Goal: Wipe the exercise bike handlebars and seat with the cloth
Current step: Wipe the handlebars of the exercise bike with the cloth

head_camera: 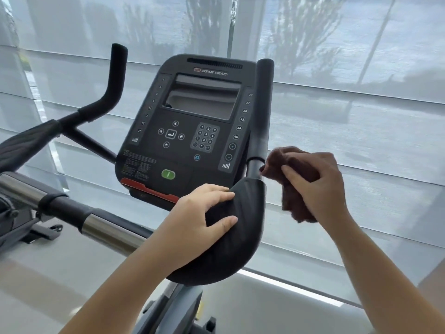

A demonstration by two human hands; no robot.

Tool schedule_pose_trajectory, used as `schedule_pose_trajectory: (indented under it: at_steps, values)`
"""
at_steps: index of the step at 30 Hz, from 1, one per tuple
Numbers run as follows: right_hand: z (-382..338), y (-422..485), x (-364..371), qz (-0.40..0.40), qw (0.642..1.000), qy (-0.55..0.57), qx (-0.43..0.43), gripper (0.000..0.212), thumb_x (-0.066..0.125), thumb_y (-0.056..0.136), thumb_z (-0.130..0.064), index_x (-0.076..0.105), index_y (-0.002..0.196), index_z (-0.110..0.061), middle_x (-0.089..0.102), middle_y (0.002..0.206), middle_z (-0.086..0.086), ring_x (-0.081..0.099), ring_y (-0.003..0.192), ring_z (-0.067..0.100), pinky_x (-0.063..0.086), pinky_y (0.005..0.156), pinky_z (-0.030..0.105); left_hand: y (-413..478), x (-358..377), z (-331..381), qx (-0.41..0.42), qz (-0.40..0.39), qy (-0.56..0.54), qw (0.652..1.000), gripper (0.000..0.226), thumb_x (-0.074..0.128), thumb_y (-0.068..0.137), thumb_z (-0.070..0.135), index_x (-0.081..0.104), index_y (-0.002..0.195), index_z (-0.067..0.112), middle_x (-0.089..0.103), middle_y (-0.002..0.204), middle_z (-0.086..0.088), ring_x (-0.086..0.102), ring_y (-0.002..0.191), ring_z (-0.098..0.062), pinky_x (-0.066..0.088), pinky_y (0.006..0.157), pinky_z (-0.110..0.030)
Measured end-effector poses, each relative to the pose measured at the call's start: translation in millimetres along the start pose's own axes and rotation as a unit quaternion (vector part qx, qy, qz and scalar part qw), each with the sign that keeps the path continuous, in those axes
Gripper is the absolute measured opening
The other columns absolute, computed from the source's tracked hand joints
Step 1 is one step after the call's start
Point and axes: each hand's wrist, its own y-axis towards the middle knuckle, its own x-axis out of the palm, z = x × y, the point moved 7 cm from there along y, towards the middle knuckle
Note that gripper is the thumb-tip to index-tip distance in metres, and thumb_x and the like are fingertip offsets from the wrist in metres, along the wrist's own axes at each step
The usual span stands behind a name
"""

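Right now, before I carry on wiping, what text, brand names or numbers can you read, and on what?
"STAR TRAC": brand at the top of the console.
"1 3 6 9 12 15 18 21": left column, faint.
"24 27 30 33 36 40": right column.
"1" to "9", "0": keypad.
"+", "-": buttons under the right column.
Fine print, lower left: too small to read.

Nothing is worn on either arm as far as it shows. The left forearm (134,268) and right forearm (366,261) are bare from the lower edge to the wrist. The left hand (199,213) and right hand (320,186) are bare too, and the left thumbnail is short and plain.
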Motion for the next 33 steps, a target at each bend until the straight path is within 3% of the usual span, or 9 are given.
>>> schedule_pose_trajectory:
  at_steps: [2,5,7,11,15,17,22,28,33]
  values:
    - [-19.9,12.3,8.7,-0.066,0.987,-0.13,-0.066,0.026,0.072,0.076,-0.016,0.065,0.083,-0.04,0.045,0.097,-0.003,0.059,0.068,0.003,0.046,0.058,0.007,-3.8,-1.7,-1.3,0.008,0.006,-0.005,1.0,0.038,0.068,0.08,0.018,0.06,0.117,0.017,0.054,0.115,0.014,0.048,0.109,0.004,0.033,0.093,-0.005]
    - [-36.6,25.3,5.3,-0.112,0.957,-0.246,-0.102,0.021,0.07,0.075,-0.018,0.067,0.084,-0.036,0.044,0.099,-0.006,0.056,0.052,0.002,0.048,0.055,0.023,-6.8,-2.3,-2.4,0.022,0.01,-0.01,1.0,0.037,0.067,0.081,0.017,0.06,0.117,0.016,0.053,0.117,0.012,0.047,0.109,0.002,0.028,0.091,0.0]
    - [-43.3,29.1,6.0,-0.127,0.944,-0.282,-0.114,0.02,0.07,0.075,-0.019,0.068,0.085,-0.036,0.044,0.098,-0.008,0.056,0.053,0.002,0.045,0.054,0.022,-7.2,-2.5,-2.6,0.033,0.015,-0.015,0.999,0.037,0.066,0.081,0.017,0.06,0.117,0.015,0.053,0.119,0.009,0.045,0.108,0.003,0.023,0.089,0.004]
    - [-46.0,19.0,41.3,-0.153,0.953,-0.234,-0.114,0.025,0.072,0.072,-0.02,0.067,0.089,-0.038,0.046,0.098,-0.004,0.054,0.085,0.007,0.039,0.079,0.017,-7.8,-1.7,-2.3,0.042,0.019,-0.03,0.999,0.038,0.064,0.083,0.018,0.058,0.12,0.014,0.052,0.124,0.007,0.041,0.106,0.005,0.019,0.086,0.007]
    - [-37.6,10.4,51.4,-0.117,0.973,-0.183,-0.081,0.029,0.077,0.064,-0.038,0.06,0.082,-0.053,0.046,0.096,-0.011,0.05,0.091,-0.006,0.035,0.08,0.002,-7.8,-0.9,-4.1,0.035,0.02,-0.048,0.998,0.04,0.062,0.084,0.019,0.055,0.123,0.015,0.05,0.127,0.007,0.042,0.111,0.002,0.019,0.086,0.007]
    - [-38.1,15.1,53.4,-0.121,0.967,-0.203,-0.092,0.029,0.077,0.065,-0.034,0.061,0.083,-0.051,0.046,0.096,-0.009,0.048,0.09,-0.009,0.033,0.078,0.0,-7.6,-0.6,-4.6,0.034,0.021,-0.054,0.998,0.04,0.061,0.085,0.02,0.054,0.124,0.014,0.048,0.129,0.007,0.042,0.114,-0.001,0.018,0.086,0.007]
    - [-52.0,46.3,72.3,-0.164,0.948,-0.256,-0.095,0.018,0.075,0.073,-0.023,0.071,0.091,-0.026,0.05,0.101,0.001,0.054,0.092,0.008,0.041,0.087,0.023,-8.2,-0.5,-6.3,0.039,0.028,-0.064,0.997,0.042,0.06,0.086,0.021,0.051,0.127,0.015,0.046,0.131,0.008,0.04,0.116,-0.002,0.016,0.085,0.007]
    - [-47.3,10.8,52.9,-0.205,0.951,-0.228,-0.051,0.02,0.074,0.072,-0.017,0.071,0.087,-0.028,0.057,0.098,0.001,0.053,0.092,-0.002,0.036,0.08,0.002,-8.8,2.1,-5.1,0.047,0.024,-0.06,0.997,0.044,0.058,0.087,0.02,0.048,0.13,0.013,0.044,0.134,0.004,0.04,0.12,-0.009,0.018,0.092,-0.005]
    - [-64.2,35.2,83.7,-0.193,0.907,-0.359,-0.103,0.017,0.07,0.076,-0.024,0.071,0.093,-0.024,0.048,0.103,0.005,0.055,0.09,0.017,0.041,0.086,0.026,-8.1,2.6,-4.4,0.054,0.024,-0.06,0.996,0.043,0.058,0.087,0.02,0.049,0.129,0.012,0.045,0.133,0.004,0.041,0.118,-0.01,0.018,0.089,-0.003]
